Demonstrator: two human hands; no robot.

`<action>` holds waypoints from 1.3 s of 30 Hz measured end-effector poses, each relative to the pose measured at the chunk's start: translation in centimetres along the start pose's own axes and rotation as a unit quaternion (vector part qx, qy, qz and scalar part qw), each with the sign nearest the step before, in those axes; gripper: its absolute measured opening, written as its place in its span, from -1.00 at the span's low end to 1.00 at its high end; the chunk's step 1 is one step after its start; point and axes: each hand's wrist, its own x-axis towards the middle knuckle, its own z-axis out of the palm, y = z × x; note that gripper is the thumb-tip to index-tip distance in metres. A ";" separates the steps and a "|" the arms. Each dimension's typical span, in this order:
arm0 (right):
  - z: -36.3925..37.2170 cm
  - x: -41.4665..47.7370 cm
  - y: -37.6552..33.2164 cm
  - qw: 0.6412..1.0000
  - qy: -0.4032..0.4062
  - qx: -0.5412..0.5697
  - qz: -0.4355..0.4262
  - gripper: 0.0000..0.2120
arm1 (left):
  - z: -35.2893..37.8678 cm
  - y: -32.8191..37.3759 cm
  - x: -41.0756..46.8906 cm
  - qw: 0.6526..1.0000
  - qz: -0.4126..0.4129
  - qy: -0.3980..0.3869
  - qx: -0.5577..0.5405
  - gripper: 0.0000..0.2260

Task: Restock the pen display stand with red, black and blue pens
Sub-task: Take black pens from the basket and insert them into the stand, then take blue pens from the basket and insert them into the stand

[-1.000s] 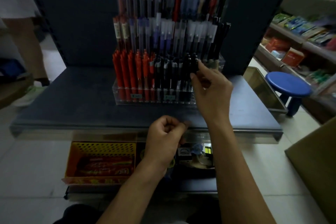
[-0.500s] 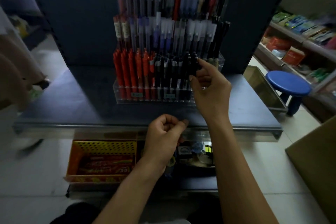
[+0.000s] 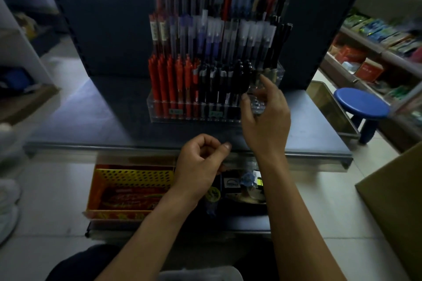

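Observation:
A clear tiered pen display stand (image 3: pixel 159 109) sits on a dark shelf. Its front row holds red pens (image 3: pixel 169 80) on the left and black pens (image 3: pixel 228 82) beside them; the slots at the front right look empty. Higher tiers carry capped pens in clear, blue and red. My right hand (image 3: pixel 265 116) hovers just right of the black pens with fingers spread and nothing in it. My left hand (image 3: pixel 201 162) is loosely curled at the shelf's front edge; I see nothing in its fingers.
The dark shelf (image 3: pixel 91 121) has a metal front lip. Below it are a yellow perforated basket (image 3: pixel 132 178) with red packets and small boxed items (image 3: pixel 242 185). A blue stool (image 3: pixel 360 102) and stocked shelves stand at right, a cardboard box (image 3: pixel 397 201) at lower right.
My right hand pinched a black pen at the row's right end, and now has let go and opened, drawn slightly back. The left hand has stayed put.

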 end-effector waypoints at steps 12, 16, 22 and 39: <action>-2.3 -6.7 0.1 0.955 -0.198 -0.216 -0.032 -0.34 | -3.9 -1.1 -1.9 0.908 0.259 0.035 0.326 -0.75; -3.2 -8.8 -0.1 0.942 -0.235 -0.237 -0.049 -0.33 | -5.2 -1.7 -2.7 0.826 0.295 0.019 0.480 -0.48; -3.6 -13.7 0.0 0.919 -0.267 -0.275 -0.098 -0.29 | -6.9 -4.0 -4.6 0.748 0.257 -0.050 0.610 -0.34; -2.6 -30.9 3.4 0.896 -0.385 -0.201 -0.094 -0.45 | -11.5 -15.9 -10.8 0.779 0.156 -0.176 0.581 -0.42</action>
